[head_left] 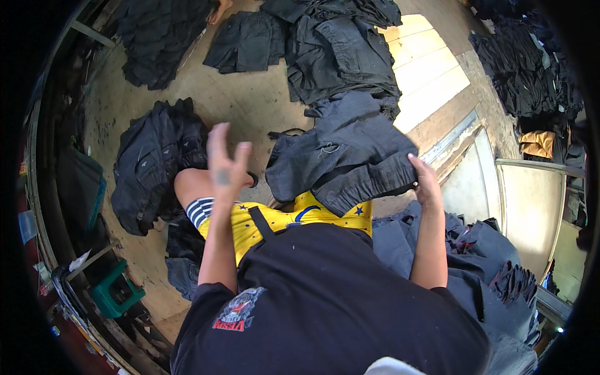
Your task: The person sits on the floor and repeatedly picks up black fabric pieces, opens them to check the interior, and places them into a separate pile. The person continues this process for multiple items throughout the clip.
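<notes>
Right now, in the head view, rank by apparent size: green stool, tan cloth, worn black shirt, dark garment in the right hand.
1. Worn black shirt
2. Dark garment in the right hand
3. Green stool
4. Tan cloth

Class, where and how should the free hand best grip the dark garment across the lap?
Probably pinch the near-left end of the dark garment's gathered band, coming from the left: the band lies exposed, the right hand grips its other end, and the open left hand is that side.

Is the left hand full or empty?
Empty, it seems: the left hand is open, a bit blurred, with nothing showing in it. The right hand has the dark cloth by its edge.
</notes>
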{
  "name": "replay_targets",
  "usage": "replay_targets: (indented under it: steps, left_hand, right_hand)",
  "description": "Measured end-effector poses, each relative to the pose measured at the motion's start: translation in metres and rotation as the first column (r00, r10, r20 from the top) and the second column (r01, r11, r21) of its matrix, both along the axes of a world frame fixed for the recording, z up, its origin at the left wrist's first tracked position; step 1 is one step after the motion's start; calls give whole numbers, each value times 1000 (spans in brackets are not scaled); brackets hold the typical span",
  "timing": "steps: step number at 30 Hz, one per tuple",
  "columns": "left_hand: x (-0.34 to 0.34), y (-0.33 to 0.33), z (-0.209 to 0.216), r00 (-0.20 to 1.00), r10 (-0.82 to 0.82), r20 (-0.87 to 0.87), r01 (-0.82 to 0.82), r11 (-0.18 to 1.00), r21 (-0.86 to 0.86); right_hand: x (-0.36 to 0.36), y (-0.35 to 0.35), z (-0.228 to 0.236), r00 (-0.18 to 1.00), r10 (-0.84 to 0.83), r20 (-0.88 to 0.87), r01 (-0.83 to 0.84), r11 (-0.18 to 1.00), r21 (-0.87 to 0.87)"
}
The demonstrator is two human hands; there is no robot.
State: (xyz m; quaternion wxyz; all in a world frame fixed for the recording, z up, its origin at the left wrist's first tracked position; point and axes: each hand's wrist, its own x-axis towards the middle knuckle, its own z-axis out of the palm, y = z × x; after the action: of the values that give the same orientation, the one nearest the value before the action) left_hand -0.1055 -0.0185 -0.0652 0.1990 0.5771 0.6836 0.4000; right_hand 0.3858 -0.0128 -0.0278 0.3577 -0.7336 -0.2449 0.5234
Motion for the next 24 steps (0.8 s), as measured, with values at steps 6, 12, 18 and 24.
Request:
replay_targets:
  steps: [6,12,18,24]
  left_hand:
    - [150,1,77,645,-493,584,624,781,-30]
    - [166,37,87,227,23,974,392,913,-113]
    - [129,26,120,440,-306,845,340,927,158]
    - [112,35,154,495,-209,843,290,955,66]
  right_hand:
    - [-75,36,110,924,357,-136,-243,824,511]
    - [-139,39,123,710,494,501,-704,487,517]
    - [-160,30,83,878,479,30,-407,709,576]
    - [-159,43,82,832,527,-174,-348,740,576]
